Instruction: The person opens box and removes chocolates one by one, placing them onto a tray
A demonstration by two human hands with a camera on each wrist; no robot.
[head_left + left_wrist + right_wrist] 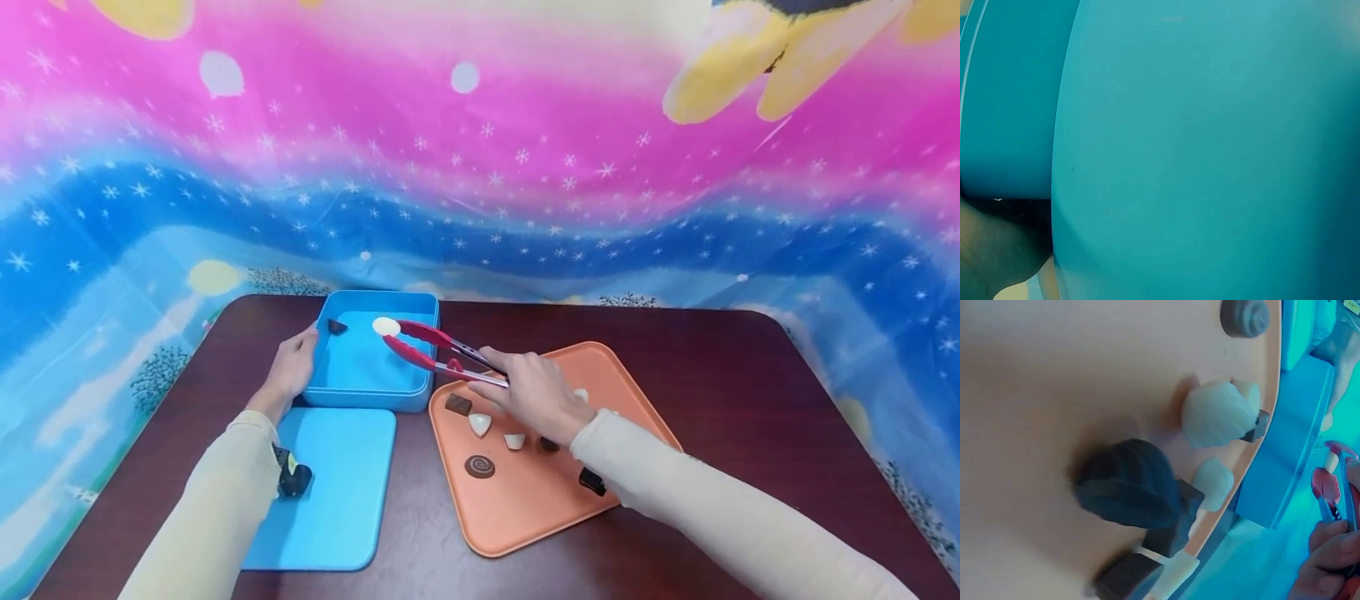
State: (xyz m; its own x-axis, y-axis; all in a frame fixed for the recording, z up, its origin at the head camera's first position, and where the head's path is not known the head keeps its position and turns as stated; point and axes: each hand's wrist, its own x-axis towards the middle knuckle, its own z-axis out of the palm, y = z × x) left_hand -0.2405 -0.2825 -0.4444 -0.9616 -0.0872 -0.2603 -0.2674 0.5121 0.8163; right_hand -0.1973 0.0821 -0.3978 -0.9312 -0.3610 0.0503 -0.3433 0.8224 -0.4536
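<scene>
My right hand grips a pair of tongs with red tips and metal arms. Pinched between those tips is a white chocolate piece, held above the inside of a light blue box. One dark chocolate piece lies in the box near its left wall. At that left side, my left hand holds the box by its edge; in the left wrist view only part of the hand shows below the blue wall. The right wrist view shows fingers around the tongs.
An orange tray on the right carries several white and dark chocolates, including a round swirled one. Before the box lies a flat blue lid, partly under my left forearm. A patterned cloth hangs behind the dark brown table.
</scene>
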